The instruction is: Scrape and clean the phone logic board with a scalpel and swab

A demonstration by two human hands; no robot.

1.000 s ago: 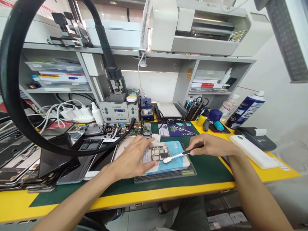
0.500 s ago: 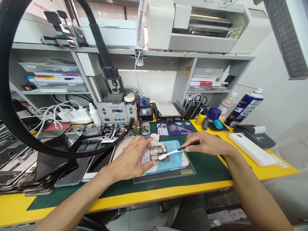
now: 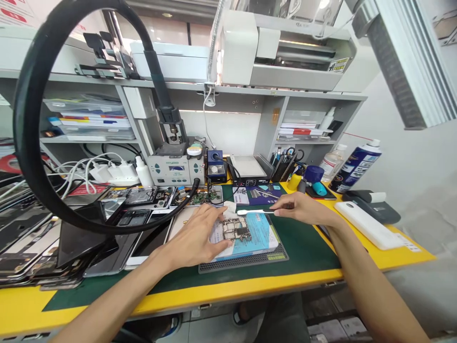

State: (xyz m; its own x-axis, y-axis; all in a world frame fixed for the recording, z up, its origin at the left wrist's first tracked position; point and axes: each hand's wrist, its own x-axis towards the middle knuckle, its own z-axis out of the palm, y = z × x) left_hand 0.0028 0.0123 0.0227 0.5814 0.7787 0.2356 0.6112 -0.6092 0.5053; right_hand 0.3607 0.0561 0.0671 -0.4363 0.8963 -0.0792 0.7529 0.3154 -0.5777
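Note:
A small phone circuit board (image 3: 236,229) lies on a flat blue-and-white box (image 3: 262,233). My left hand (image 3: 196,233) is around the board's left end, thumb at the near edge and fingers at the far edge, steadying it. Between the closed thumb and fingers of my right hand (image 3: 298,208) is a toothbrush (image 3: 250,212), its white head pointing left. The brush is beyond the board, over the far edge of the box. A crumpled white tissue (image 3: 230,206) sits just past my left fingertips.
Phones and phone parts (image 3: 143,243) crowd the left side. A black hose (image 3: 24,128) loops from the grey rework station (image 3: 174,169). At the right are a white power bank-like case (image 3: 367,225) and a spray can (image 3: 355,166). A dark perforated mat (image 3: 246,264) lies under the box.
My right hand has carried the toothbrush off the circuit board, away from me to the box's far edge. My left hand stays at the board. The camera view has shifted slightly.

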